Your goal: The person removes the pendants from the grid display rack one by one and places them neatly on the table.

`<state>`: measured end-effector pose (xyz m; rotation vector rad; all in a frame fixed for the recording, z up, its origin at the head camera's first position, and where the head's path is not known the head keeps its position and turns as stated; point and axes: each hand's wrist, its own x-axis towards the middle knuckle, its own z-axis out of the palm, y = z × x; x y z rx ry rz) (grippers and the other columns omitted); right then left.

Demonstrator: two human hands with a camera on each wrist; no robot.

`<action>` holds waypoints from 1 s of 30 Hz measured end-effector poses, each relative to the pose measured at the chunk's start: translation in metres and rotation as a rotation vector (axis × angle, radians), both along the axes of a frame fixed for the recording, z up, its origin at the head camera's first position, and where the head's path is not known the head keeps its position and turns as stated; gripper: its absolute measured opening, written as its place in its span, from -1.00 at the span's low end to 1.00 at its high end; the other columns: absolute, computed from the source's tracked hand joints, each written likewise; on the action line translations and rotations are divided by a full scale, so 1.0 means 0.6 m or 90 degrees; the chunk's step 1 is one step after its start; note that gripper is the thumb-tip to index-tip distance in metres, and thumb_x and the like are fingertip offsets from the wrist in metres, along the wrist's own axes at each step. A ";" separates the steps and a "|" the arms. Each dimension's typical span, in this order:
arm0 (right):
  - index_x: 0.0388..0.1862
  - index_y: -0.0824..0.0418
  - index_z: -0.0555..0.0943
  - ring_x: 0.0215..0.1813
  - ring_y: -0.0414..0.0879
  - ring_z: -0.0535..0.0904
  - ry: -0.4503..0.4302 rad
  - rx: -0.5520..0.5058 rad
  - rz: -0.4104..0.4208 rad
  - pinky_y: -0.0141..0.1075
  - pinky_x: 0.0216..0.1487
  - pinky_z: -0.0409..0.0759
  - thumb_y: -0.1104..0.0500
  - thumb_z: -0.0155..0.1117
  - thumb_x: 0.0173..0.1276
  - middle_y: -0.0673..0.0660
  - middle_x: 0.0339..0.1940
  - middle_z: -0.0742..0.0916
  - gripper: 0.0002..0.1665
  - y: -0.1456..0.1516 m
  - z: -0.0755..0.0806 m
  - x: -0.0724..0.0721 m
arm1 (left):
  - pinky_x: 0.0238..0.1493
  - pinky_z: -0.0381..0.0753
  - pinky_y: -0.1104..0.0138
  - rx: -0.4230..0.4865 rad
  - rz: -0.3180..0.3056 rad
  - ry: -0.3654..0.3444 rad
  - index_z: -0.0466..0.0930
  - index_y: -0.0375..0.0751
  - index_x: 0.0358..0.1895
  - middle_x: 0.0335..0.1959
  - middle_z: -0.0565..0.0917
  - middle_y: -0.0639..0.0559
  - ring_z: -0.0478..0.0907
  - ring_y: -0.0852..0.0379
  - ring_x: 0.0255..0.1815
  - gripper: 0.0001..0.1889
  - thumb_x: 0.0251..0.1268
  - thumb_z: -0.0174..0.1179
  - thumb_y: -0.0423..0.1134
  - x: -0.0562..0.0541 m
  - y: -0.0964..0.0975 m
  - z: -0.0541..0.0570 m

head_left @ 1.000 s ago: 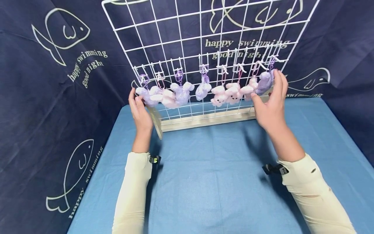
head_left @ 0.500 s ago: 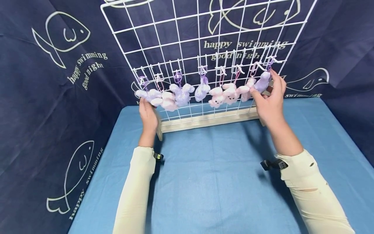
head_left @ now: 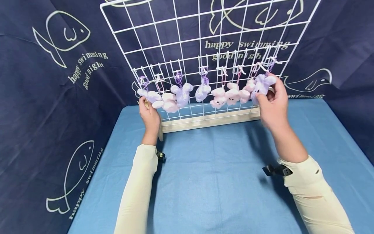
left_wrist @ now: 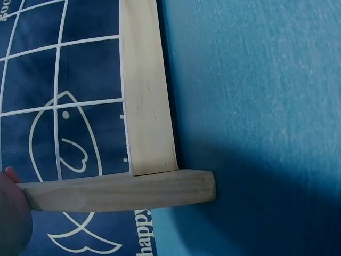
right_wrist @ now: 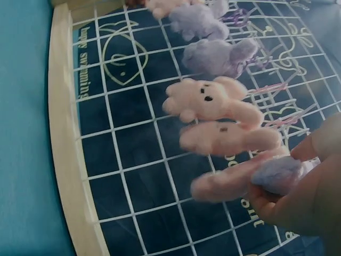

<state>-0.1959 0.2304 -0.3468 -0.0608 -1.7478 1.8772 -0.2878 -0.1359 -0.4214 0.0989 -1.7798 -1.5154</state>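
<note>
My right hand (head_left: 274, 104) pinches a purple plush bunny keychain (head_left: 260, 85) between thumb and fingers at the right end of a white wire grid rack (head_left: 191, 40). Its purple strap still loops over a white hook, and its face turns toward me. In the right wrist view, this purple bunny (right_wrist: 277, 175) shows partly behind the fingers, beside a pink bunny (right_wrist: 221, 184). My left hand (head_left: 150, 118) grips the end of the rack's wooden foot (left_wrist: 117, 192), just below the leftmost purple bunny (head_left: 150, 97). Most of that hand is outside the left wrist view.
More pink bunnies (head_left: 218, 97) and purple bunnies (head_left: 182, 94) hang in a row from hooks. A wooden bar (head_left: 210, 120) forms the rack's base on a blue tablecloth (head_left: 210, 175). Dark blue fabric (head_left: 73, 107) with fish drawings rises behind and at the sides.
My left hand has shifted right and down from beside the leftmost bunny onto the wooden foot. The right hand has turned the purple bunny to face forward and brought it slightly left.
</note>
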 end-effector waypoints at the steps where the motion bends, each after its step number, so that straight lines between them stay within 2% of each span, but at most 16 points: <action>1: 0.44 0.29 0.50 0.06 -0.13 0.59 0.006 -0.025 0.012 -0.51 0.01 0.64 0.62 0.01 0.22 -0.03 0.13 0.65 -0.22 -0.002 0.003 0.002 | -0.13 0.33 0.50 -0.006 0.010 -0.010 0.54 -0.59 0.04 -0.25 0.56 -0.12 0.38 0.31 -0.24 -0.76 0.55 0.00 -0.44 0.001 -0.001 0.000; 3: 0.43 0.28 0.52 0.06 -0.11 0.59 0.013 -0.078 0.042 -0.51 -0.03 0.66 0.64 -0.01 0.22 0.01 0.12 0.67 -0.22 -0.003 0.010 0.008 | -0.21 0.33 0.50 -0.021 0.021 -0.028 0.58 -0.53 0.01 -0.35 0.55 -0.06 0.38 0.33 -0.32 -0.77 0.56 0.03 -0.38 0.004 -0.005 0.001; 5: 0.42 0.26 0.52 0.06 -0.11 0.58 0.007 -0.133 0.078 -0.52 -0.15 0.67 0.65 -0.03 0.24 0.04 0.12 0.67 -0.23 -0.001 0.017 0.015 | -0.31 0.31 0.49 -0.036 0.013 -0.038 0.60 -0.49 -0.04 -0.46 0.48 0.06 0.36 0.34 -0.43 -0.76 0.59 0.06 -0.32 0.006 -0.009 0.002; 8: 0.43 0.20 0.49 0.01 -0.10 0.53 -0.012 -0.200 0.133 -0.55 -0.37 0.57 0.64 -0.07 0.32 0.09 0.14 0.63 -0.25 0.005 0.025 0.027 | -0.42 0.33 0.50 -0.055 -0.012 -0.049 0.61 -0.47 -0.04 -0.53 0.44 0.21 0.36 0.35 -0.53 -0.76 0.60 0.07 -0.30 0.008 -0.019 0.001; 11: 0.49 0.18 0.41 0.06 -0.08 0.50 -0.023 -0.251 0.189 -0.53 -0.34 0.61 0.64 -0.13 0.39 0.12 0.20 0.57 -0.24 0.011 0.032 0.036 | -0.49 0.39 0.51 -0.058 -0.045 -0.050 0.61 -0.48 -0.03 -0.57 0.47 0.26 0.42 0.29 -0.58 -0.76 0.61 0.04 -0.32 0.007 -0.025 -0.002; 13: 0.52 0.18 0.36 0.14 -0.06 0.51 -0.024 -0.273 0.215 -0.47 -0.24 0.70 0.65 -0.15 0.41 0.12 0.23 0.56 -0.23 0.016 0.036 0.042 | -0.50 0.45 0.52 -0.054 -0.063 -0.050 0.59 -0.49 -0.03 -0.59 0.49 0.28 0.47 0.27 -0.60 -0.75 0.63 0.03 -0.31 0.006 -0.028 -0.003; 17: 0.52 0.18 0.36 0.20 -0.06 0.52 -0.014 -0.288 0.238 -0.40 -0.14 0.76 0.66 -0.17 0.43 0.13 0.26 0.56 -0.23 0.021 0.043 0.050 | -0.45 0.51 0.50 -0.059 -0.069 -0.051 0.55 -0.48 -0.05 -0.62 0.50 0.35 0.51 0.31 -0.61 -0.71 0.67 0.01 -0.24 0.005 -0.030 0.000; 21: 0.47 0.21 0.42 0.15 -0.07 0.55 0.006 -0.290 0.248 -0.40 -0.16 0.76 0.67 -0.17 0.41 0.15 0.21 0.59 -0.26 0.023 0.048 0.059 | -0.41 0.37 0.46 -0.089 -0.043 -0.063 0.55 -0.44 -0.05 -0.61 0.43 0.35 0.38 0.39 -0.58 -0.68 0.67 0.01 -0.17 0.007 -0.032 0.002; 25: 0.47 0.23 0.44 0.15 -0.07 0.57 0.011 -0.287 0.261 -0.38 -0.13 0.78 0.69 -0.20 0.39 0.15 0.26 0.59 -0.24 0.028 0.050 0.066 | -0.38 0.23 0.40 -0.105 -0.026 -0.078 0.57 -0.42 -0.02 -0.55 0.33 0.23 0.27 0.30 -0.50 -0.68 0.65 0.01 -0.16 0.008 -0.030 0.002; 28: 0.50 0.26 0.41 0.18 -0.09 0.58 0.005 -0.277 0.279 -0.36 -0.08 0.78 0.69 -0.22 0.39 0.12 0.33 0.58 -0.22 0.032 0.047 0.071 | -0.36 0.24 0.39 -0.104 -0.021 -0.081 0.57 -0.43 0.00 -0.53 0.32 0.20 0.27 0.24 -0.47 -0.69 0.63 0.02 -0.18 0.008 -0.027 0.000; 30: 0.50 0.29 0.40 0.13 -0.09 0.67 0.003 -0.274 0.296 -0.33 -0.07 0.80 0.70 -0.23 0.39 0.14 0.32 0.61 -0.23 0.035 0.044 0.074 | -0.36 0.23 0.39 -0.103 -0.018 -0.080 0.57 -0.43 0.00 -0.52 0.32 0.20 0.27 0.22 -0.46 -0.70 0.62 0.02 -0.20 0.008 -0.026 -0.002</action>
